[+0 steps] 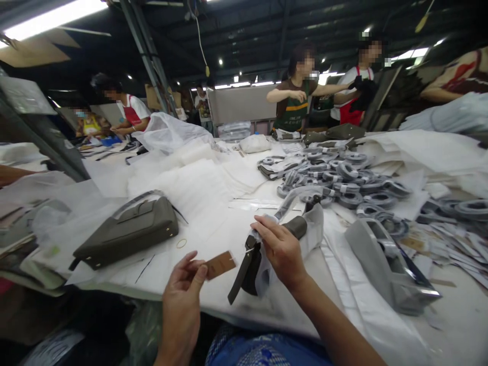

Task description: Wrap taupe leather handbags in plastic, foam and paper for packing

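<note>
A small brown card tag point(221, 265) is pinched between the thumb and fingers of my left hand point(183, 287), just above the table's front edge. My right hand point(280, 249) is closed over the upper side of a dark olive handbag point(250, 272), near its wrapped handle. Clear plastic covers part of that bag, and a dark strap end hangs toward the tag. What exactly the right fingers grip is partly hidden. To the left lies a second dark olive handbag point(131, 231) on its side, with small metal studs on its base.
Coiled, grey-wrapped straps point(343, 178) are heaped at the back right. A grey tape dispenser point(389, 264) stands right of my arm. White foam sheets point(183, 183) cover the table's middle. A thin yellow ring point(181, 243) lies near the left bag. Several people work beyond the table.
</note>
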A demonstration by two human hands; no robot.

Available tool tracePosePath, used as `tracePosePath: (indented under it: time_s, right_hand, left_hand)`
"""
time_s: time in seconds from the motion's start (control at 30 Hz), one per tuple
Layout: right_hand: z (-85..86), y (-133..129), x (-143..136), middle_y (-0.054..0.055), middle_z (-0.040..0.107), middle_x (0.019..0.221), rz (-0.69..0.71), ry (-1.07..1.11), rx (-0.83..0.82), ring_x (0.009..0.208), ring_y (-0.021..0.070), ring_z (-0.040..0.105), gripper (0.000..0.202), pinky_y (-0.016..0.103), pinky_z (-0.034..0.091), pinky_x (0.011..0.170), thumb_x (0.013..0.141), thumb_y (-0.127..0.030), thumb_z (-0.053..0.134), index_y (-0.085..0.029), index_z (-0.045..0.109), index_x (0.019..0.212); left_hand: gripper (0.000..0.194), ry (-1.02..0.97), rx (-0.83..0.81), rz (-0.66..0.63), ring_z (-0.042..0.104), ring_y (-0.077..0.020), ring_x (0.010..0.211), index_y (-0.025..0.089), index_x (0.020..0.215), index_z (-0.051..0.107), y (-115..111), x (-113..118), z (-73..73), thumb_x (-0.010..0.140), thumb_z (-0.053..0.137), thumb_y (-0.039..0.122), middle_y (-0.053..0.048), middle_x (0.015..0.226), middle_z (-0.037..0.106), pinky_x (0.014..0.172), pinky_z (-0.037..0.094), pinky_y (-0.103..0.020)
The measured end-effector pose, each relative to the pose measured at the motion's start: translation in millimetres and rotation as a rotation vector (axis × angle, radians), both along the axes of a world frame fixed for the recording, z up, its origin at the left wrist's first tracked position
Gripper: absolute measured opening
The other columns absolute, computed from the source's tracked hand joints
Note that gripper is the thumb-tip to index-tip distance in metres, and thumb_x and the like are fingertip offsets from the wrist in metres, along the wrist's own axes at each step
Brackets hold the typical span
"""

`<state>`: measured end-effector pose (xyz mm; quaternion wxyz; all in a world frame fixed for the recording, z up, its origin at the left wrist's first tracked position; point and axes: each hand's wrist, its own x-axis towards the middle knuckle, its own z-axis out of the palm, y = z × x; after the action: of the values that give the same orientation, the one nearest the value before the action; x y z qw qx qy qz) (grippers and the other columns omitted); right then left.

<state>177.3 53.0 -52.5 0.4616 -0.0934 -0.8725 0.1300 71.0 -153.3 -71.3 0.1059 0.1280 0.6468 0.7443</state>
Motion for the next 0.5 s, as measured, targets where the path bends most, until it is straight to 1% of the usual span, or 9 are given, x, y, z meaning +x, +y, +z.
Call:
tracePosePath:
  time_s: [0.03,0.07,0.1,0.13,0.2,0.3,0.37,0.43,0.5]
  right_hand:
    - [-0.6,-1,0,0.008,0.064,0.134,0.023,0.01,0.012,0.118,0.0221,0.063,0.048,0.041,0.05,0.104,0.092,-0.004,0.046,-0.025,0.062,0.131]
    - [-1.3,-2,-1,0.008,0.064,0.134,0.042,0.01,0.014,0.118,0.0218,0.063,0.048,0.041,0.05,0.105,0.092,-0.003,0.046,-0.025,0.062,0.131]
    - [-2.1,-3,-1,0.008,0.065,0.133,0.054,0.006,0.002,0.118,0.0216,0.064,0.048,0.041,0.05,0.104,0.091,-0.003,0.046,-0.025,0.063,0.131]
    - [-2.8,-4,-1,0.008,0.065,0.132,0.058,-0.001,-0.022,0.117,0.0214,0.064,0.047,0.04,0.051,0.104,0.091,-0.003,0.047,-0.025,0.063,0.13]
    - [-4.2,-5,0,0.008,0.066,0.132,0.068,-0.019,-0.081,0.117,0.0208,0.064,0.047,0.038,0.053,0.102,0.091,-0.003,0.046,-0.024,0.064,0.13]
    - [-8.4,-8,7,0.008,0.061,0.138,0.116,-0.028,-0.134,0.123,0.0196,0.061,0.053,0.035,0.052,0.105,0.091,-0.002,0.043,-0.024,0.058,0.137]
    - [-14.3,-12,16,0.009,0.057,0.143,0.117,-0.002,-0.151,0.129,0.0203,0.056,0.056,0.037,0.049,0.107,0.092,-0.002,0.043,-0.025,0.052,0.142]
    - [-23.6,-15,29,0.01,0.055,0.144,0.092,0.044,-0.171,0.131,0.022,0.054,0.056,0.038,0.051,0.106,0.092,-0.003,0.045,-0.026,0.05,0.144]
    - [-36.4,-13,47,0.011,0.058,0.141,0.073,0.089,-0.195,0.123,0.0217,0.061,0.056,0.034,0.056,0.099,0.092,-0.002,0.047,-0.026,0.051,0.143]
  left_hand:
    - [0.054,-0.156,0.048,-0.068,0.065,-0.0172,0.093,0.025,0.121,0.064,4,-2,-12.6,0.074,0.082,0.045,-0.002,0.096,0.068,0.087,0.052,-0.027]
    - [0.061,-0.284,0.048,-0.197,0.066,-0.0191,0.097,0.022,0.126,0.06,9,-2,-25.3,0.074,0.082,0.047,-0.005,0.102,0.068,0.088,0.052,-0.029]
    - [0.067,-0.358,0.021,-0.316,0.066,-0.0216,0.1,0.021,0.132,0.056,12,0,-37.4,0.076,0.079,0.049,-0.009,0.109,0.067,0.088,0.052,-0.032]
    - [0.074,-0.362,-0.016,-0.375,0.066,-0.0238,0.102,0.02,0.137,0.052,15,3,-48.2,0.076,0.078,0.052,-0.012,0.116,0.065,0.088,0.053,-0.034]
    - [0.089,-0.185,-0.076,-0.396,0.062,-0.0295,0.114,0.021,0.144,0.045,21,12,-64.0,0.07,0.081,0.054,-0.016,0.131,0.06,0.095,0.05,-0.037]
    - [0.107,0.159,-0.171,-0.39,0.042,-0.0348,0.138,0.026,0.148,0.04,35,20,-71.1,0.056,0.092,0.043,-0.012,0.148,0.048,0.112,0.037,-0.041]
    - [0.1,0.231,-0.244,-0.459,0.039,-0.0358,0.14,0.025,0.145,0.045,50,19,-69.4,0.057,0.091,0.037,-0.011,0.148,0.049,0.116,0.032,-0.045]
    - [0.076,0.206,-0.292,-0.519,0.049,-0.0377,0.132,0.022,0.134,0.057,66,15,-67.7,0.065,0.086,0.039,-0.012,0.137,0.06,0.113,0.036,-0.048]
    - [0.055,0.143,-0.309,-0.508,0.057,-0.0392,0.121,0.019,0.117,0.067,79,8,-68.0,0.069,0.082,0.044,-0.012,0.121,0.069,0.107,0.041,-0.05]
